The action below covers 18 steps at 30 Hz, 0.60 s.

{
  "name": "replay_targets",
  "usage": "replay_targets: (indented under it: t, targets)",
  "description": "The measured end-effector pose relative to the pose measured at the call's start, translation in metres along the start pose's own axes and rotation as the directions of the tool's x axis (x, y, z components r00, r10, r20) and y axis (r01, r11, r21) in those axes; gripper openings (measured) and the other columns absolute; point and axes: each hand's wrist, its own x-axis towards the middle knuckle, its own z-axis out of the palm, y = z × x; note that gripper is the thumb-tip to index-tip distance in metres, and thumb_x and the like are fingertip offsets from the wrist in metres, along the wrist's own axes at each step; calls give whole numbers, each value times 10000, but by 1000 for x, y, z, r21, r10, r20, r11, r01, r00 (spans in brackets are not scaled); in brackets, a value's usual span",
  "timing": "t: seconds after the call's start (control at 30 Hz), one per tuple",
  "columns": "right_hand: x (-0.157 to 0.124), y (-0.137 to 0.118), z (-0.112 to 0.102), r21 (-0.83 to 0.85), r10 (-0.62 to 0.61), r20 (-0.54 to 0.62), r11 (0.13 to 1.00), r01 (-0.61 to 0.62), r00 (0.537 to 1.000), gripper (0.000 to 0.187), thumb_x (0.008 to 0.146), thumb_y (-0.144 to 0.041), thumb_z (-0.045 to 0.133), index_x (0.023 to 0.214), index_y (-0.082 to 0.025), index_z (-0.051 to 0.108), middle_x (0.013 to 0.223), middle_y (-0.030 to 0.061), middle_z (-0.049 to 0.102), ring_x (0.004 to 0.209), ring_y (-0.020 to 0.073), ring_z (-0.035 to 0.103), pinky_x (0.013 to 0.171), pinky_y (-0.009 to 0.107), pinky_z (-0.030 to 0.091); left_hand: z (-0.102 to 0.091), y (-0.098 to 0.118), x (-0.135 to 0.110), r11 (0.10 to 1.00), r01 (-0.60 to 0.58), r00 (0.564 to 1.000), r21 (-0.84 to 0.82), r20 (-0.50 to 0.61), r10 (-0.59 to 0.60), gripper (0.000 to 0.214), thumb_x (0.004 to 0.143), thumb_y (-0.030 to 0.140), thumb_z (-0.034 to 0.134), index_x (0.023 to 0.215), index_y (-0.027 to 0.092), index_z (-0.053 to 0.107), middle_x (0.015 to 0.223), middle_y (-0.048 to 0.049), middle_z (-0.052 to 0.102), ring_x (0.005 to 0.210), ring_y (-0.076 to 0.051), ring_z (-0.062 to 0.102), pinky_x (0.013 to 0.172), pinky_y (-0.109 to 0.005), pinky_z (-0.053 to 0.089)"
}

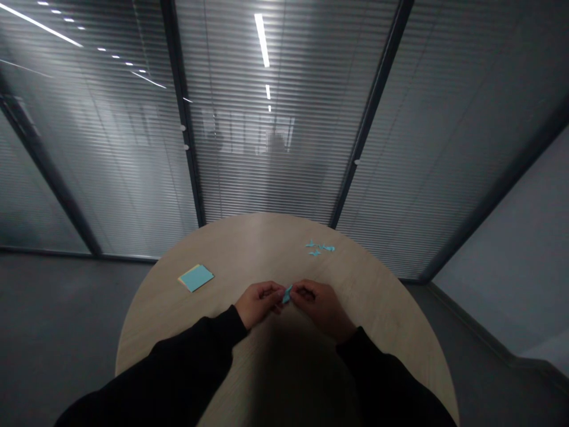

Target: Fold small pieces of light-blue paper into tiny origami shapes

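Observation:
Between my two hands is a small folded piece of light blue paper [287, 295]. My left hand [261, 303] pinches its left side between thumb and fingers. On the other side, the fingertips of my right hand [319, 303] grip its right edge. The fingers cover part of the paper, so its full shape is hidden. Both hands are just above the middle of the round wooden table [249, 249]. Beyond the right hand lie several small folded blue paper pieces [320, 247], grouped close together.
To the left on the table lies a stack of square paper sheets [196, 278], blue on top with a yellowish edge showing. Glass partitions with blinds [275, 178] stand behind the table's far edge. A pale wall [511, 267] rises at the right, and grey floor [66, 320] surrounds the table.

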Motion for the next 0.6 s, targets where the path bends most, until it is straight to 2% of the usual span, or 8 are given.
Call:
replay_targets:
  t: [0.17, 0.33, 0.5, 0.6]
  targets:
    - [1, 3, -1, 142, 139, 7, 980, -138, 990, 207, 802, -367, 654, 771, -164, 677, 713, 23, 692, 656, 156, 637, 626, 253, 487, -4, -2, 2, 995, -55, 998, 85, 41, 52, 471, 748, 536, 739, 962, 118, 693, 794, -65, 672, 681, -146, 602, 643, -281, 490]
    - [1, 8, 1, 143, 173, -14, 975, -170, 985, 189, 787, -345, 666, 772, -158, 685, 691, 22, 688, 636, 151, 629, 606, 244, 478, -6, -2, 1, 969, -181, 982, 169, -17, 187, 415, 821, 404, 704, 1149, 156, 650, 990, -99, 691, 748, -139, 608, 672, -261, 467]
    - [0, 7, 4, 103, 123, -6, 987, -122, 992, 187, 798, -334, 659, 803, -155, 712, 751, 41, 719, 698, 171, 658, 643, 254, 491, -4, 3, -1, 976, -120, 992, 183, -12, 125, 372, 795, 437, 722, 1007, 132, 693, 766, -48, 666, 639, -125, 577, 608, -247, 440]
    - [-1, 7, 6, 82, 114, -5, 990, -113, 994, 184, 804, -329, 658, 810, -155, 716, 774, 46, 728, 716, 175, 663, 644, 253, 491, -1, 4, -1, 987, -74, 996, 142, -33, 80, 369, 746, 450, 764, 908, 131, 673, 719, -23, 644, 601, -116, 575, 596, -248, 449]
